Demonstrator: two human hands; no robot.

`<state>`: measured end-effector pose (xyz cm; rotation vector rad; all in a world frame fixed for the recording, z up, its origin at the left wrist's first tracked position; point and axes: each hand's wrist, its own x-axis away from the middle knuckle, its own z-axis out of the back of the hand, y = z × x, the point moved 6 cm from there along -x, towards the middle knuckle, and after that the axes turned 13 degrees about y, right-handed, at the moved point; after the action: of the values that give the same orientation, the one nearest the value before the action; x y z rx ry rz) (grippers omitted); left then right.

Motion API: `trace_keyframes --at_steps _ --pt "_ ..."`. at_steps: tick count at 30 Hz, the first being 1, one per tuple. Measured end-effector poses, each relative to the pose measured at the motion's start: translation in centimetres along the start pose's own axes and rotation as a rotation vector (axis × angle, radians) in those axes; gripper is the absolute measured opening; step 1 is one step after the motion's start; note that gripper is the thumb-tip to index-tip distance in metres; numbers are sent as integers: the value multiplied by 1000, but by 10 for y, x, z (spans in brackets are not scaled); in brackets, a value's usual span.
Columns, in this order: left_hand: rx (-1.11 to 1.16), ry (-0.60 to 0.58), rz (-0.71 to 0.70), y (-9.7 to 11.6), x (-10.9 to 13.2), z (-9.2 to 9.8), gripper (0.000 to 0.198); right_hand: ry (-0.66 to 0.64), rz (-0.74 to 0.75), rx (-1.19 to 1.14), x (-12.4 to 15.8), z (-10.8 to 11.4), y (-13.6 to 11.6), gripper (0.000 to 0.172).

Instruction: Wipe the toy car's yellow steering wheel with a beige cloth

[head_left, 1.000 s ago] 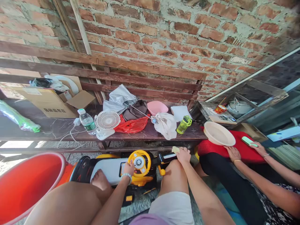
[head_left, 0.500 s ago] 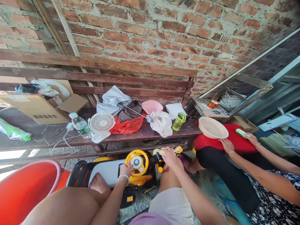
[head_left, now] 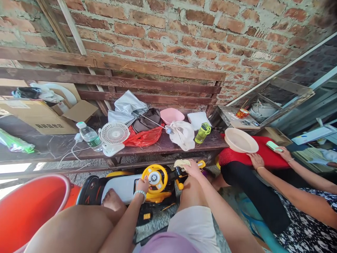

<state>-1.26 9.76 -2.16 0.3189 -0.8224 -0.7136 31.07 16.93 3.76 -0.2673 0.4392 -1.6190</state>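
Note:
A ride-on toy car with a pale seat [head_left: 119, 188] stands in front of me. Its yellow steering wheel [head_left: 165, 179] has a white centre. My left hand [head_left: 142, 185], with a beaded bracelet at the wrist, is closed around the wheel's left side. In my right hand [head_left: 193, 169] is a cream cloth [head_left: 181, 163], held over the black and yellow front part of the toy, right of the wheel. My right fingers are curled over the cloth and partly hidden.
A wooden bench [head_left: 171, 153] behind the toy bears a fan [head_left: 115, 133], a water bottle [head_left: 91, 136] and a green bottle [head_left: 202, 133]. A red tub [head_left: 31, 207] is at left. At right, another person's hand [head_left: 256, 161] touches a beige basin [head_left: 240, 140].
My right hand and the cloth have shifted slightly away from me over the toy's front. My left hand stays on the wheel. The whole view has tilted a little.

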Motion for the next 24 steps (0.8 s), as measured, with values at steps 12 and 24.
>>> trace_keyframes --at_steps 12,24 --pt "94 -2 53 -6 2 -2 41 -38 116 256 16 -16 -71 36" --pt "59 6 -1 -4 -6 -5 36 76 -26 -269 -24 0 -44 37"
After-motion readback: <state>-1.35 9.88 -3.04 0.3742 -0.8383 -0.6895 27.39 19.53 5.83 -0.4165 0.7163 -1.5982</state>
